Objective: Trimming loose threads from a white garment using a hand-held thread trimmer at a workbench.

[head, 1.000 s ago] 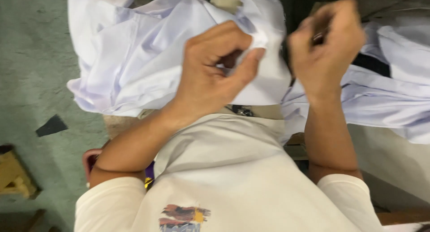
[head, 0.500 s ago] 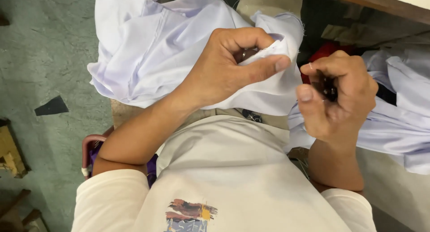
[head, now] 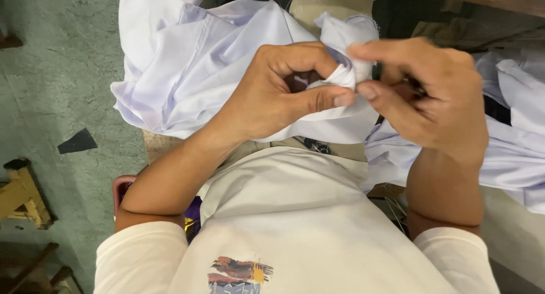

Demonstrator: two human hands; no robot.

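Head camera, single view. Position: worn on the person's head. Direction: steeply downward, over chest and lap. Range: close; left hand (head: 284, 95) and right hand (head: 426, 95) fill the upper centre of frame, with green floor (head: 51, 89) at left. No second view; nothing shared.

two bare hands: left hand (head: 284, 92) and right hand (head: 431, 95), both pinching one bunched fold of pale lilac-white cloth (head: 181, 61). at least one more heap of the same cloth (head: 511, 152) at the right. one cream t-shirt (head: 306, 226) with one printed patch. one dark scrap (head: 78, 142) on the floor. one yellowish wooden piece (head: 20, 194) at the left edge.
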